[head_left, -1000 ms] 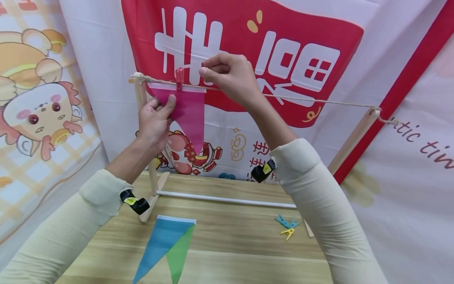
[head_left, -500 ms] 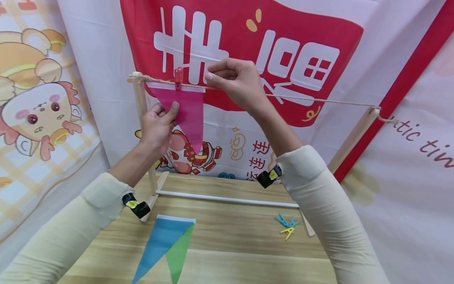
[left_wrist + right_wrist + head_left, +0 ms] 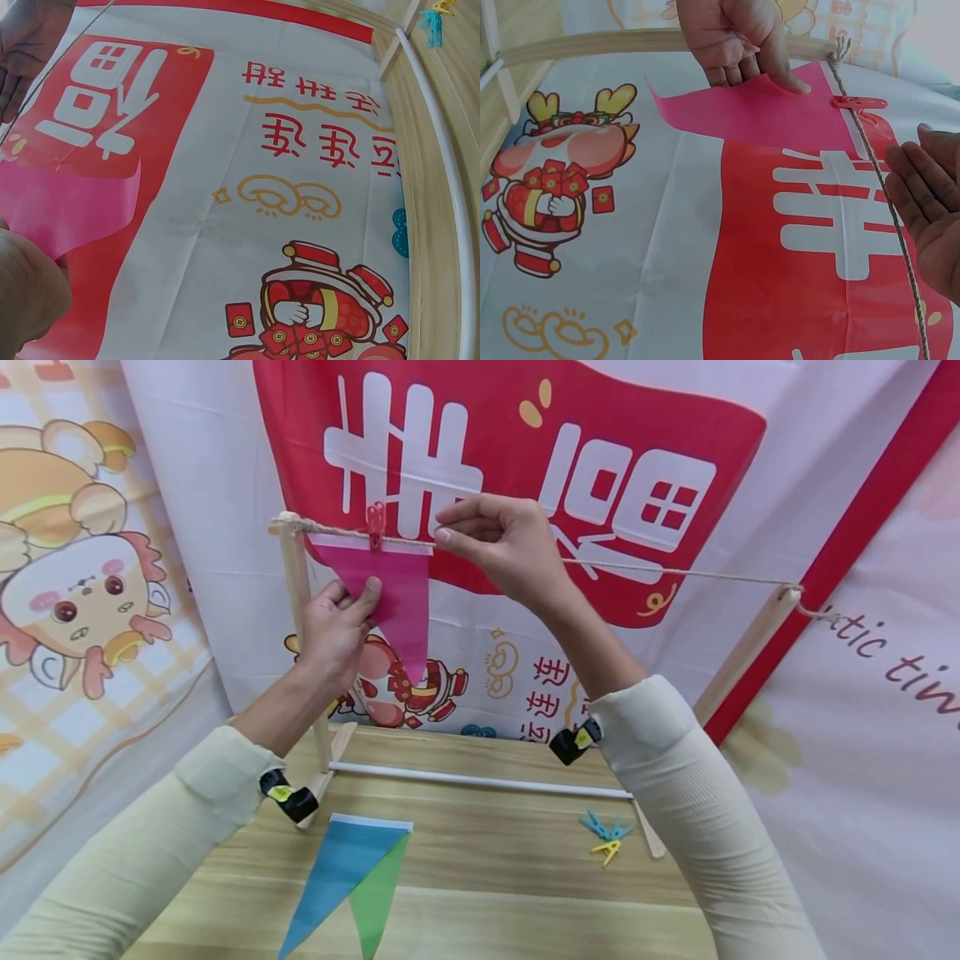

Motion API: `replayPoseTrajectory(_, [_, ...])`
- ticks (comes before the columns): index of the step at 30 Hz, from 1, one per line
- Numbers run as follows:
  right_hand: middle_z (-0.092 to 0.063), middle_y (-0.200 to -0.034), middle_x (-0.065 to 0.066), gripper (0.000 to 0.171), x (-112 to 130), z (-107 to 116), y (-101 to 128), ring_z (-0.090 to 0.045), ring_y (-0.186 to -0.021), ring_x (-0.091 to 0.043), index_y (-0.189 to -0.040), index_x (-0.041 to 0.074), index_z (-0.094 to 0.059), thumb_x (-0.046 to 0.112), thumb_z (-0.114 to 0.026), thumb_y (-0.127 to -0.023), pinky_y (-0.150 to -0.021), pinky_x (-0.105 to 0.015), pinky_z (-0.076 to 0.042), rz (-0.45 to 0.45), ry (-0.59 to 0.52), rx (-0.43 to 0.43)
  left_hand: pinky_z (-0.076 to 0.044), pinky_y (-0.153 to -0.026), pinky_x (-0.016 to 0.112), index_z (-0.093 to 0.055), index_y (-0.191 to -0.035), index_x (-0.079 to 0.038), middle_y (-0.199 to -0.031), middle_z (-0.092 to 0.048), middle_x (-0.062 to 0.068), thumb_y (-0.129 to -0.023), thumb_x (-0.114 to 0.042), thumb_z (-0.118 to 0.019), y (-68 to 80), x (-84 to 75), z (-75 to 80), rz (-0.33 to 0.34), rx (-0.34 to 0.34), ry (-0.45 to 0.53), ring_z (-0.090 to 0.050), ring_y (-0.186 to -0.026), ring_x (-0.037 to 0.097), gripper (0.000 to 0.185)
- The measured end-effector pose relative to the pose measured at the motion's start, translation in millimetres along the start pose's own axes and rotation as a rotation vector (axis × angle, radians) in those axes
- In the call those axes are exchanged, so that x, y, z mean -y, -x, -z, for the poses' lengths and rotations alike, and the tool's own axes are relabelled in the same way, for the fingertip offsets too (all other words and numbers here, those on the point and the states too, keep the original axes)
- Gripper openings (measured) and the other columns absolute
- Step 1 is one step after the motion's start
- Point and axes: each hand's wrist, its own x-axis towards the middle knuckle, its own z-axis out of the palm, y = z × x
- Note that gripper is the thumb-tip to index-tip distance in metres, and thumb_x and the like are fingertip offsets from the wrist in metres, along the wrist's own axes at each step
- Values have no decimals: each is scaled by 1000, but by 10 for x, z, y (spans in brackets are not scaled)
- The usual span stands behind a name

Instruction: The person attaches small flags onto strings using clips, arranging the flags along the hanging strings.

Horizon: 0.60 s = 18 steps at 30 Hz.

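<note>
A pink triangular pennant [image 3: 401, 602] with a white top strip hangs from a twine line [image 3: 675, 573], fixed by a red clothespin [image 3: 377, 525]. My left hand [image 3: 337, 627] pinches the pennant's left side, thumb in front and fingers behind it. In the right wrist view the left hand [image 3: 739, 37] shows its thumb lying on the pink sheet [image 3: 772, 112]. My right hand [image 3: 510, 543] is raised right of the clothespin, its fingers loosely bent and holding nothing. Its fingertips [image 3: 900, 161] are close to the twine.
Wooden posts [image 3: 750, 652] carry the line, joined low down by a white rod [image 3: 480, 781]. On the table [image 3: 525, 893] lie a blue pennant [image 3: 341, 868], a green pennant [image 3: 378, 893], blue clothespins [image 3: 603, 827] and a yellow clothespin [image 3: 607, 852]. A printed banner [image 3: 495, 610] hangs behind.
My right hand has moved slightly down and right, away from the clothespin. My left hand has slid a little lower on the pink pennant, still pinching it.
</note>
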Motion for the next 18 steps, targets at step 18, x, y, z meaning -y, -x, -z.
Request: replayPoseTrajectory(18, [-85,-129,-7,31,-97,11,185,-83,-115,-16,-133,8,-83,24,-82,-106,-100,-31,-68,-16,64,85,-63,-105,20,-66,-149,-12,-140,-77,3,-101,-33,-82,32,62,33,0,3,-22,-73,-129,19,55])
